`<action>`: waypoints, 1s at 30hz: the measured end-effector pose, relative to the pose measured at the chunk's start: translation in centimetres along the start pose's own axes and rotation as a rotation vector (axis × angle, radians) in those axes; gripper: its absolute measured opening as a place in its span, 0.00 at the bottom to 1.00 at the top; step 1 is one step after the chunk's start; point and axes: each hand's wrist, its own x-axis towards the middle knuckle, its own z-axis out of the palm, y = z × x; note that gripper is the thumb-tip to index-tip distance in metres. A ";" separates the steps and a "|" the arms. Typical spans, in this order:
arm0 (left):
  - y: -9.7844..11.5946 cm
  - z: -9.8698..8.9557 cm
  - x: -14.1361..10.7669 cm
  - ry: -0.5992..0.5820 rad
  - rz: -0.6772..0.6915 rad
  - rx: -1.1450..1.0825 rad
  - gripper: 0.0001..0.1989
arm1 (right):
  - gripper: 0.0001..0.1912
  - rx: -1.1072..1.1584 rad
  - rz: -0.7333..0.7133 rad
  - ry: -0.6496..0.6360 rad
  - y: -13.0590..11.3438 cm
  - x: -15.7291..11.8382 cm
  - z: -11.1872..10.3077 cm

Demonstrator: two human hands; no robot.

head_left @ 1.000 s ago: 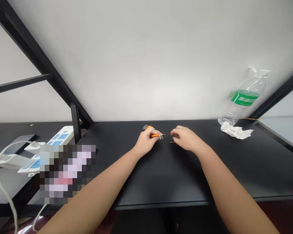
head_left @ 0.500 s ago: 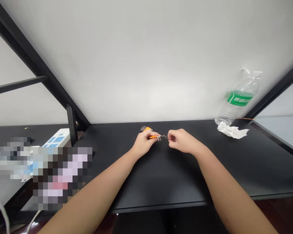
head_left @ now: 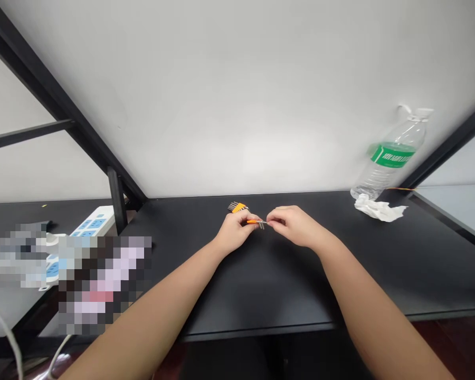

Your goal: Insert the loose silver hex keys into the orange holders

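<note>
Over the black tabletop, my left hand [head_left: 237, 228] is closed around a hex key set. Part of its orange holder [head_left: 241, 206] shows beyond the fingers with several thin metal rods fanned out of it. Another orange strip [head_left: 252, 221] sticks out past my thumb, with short metal key ends [head_left: 262, 226] below it. My right hand [head_left: 288, 224] is closed in a pinch just to the right, its fingertips at a thin metal hex key [head_left: 265, 222] by the orange strip. The fingers hide most of this key.
A clear bottle with a green label [head_left: 393, 154] leans at the wall on the right, with a crumpled white tissue [head_left: 380, 209] in front. White power strips [head_left: 98, 220] lie to the left beyond a black metal frame [head_left: 116, 198]. Blurred items sit near them.
My right hand has turned and come closer to my left. The thin hex key, earlier angled between the hands, now lines up with the orange strip. The view has shifted slightly.
</note>
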 end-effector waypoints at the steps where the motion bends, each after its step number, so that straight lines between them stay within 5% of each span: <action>1: 0.2 0.0 0.0 -0.010 0.008 0.048 0.02 | 0.11 0.005 0.010 0.013 0.2 0.0 -0.2; 9: 1.4 0.3 -0.3 -0.049 -0.040 0.150 0.04 | 0.07 0.370 0.287 0.019 0.2 0.8 2.3; 15: 0.6 -0.2 0.1 0.017 -0.117 0.097 0.06 | 0.07 0.067 -0.008 0.139 -0.6 1.1 2.7; 18: -0.2 -0.3 0.2 0.031 -0.141 0.065 0.04 | 0.04 -0.082 0.111 0.173 1.1 0.3 0.3; 23: -0.8 -0.2 0.1 -0.010 -0.168 0.071 0.03 | 0.05 -0.279 0.545 -0.099 5.7 -0.8 -2.7; 30: -0.5 -0.1 0.1 -0.051 -0.154 0.013 0.03 | 0.04 -0.269 0.624 -0.255 6.4 0.0 -1.3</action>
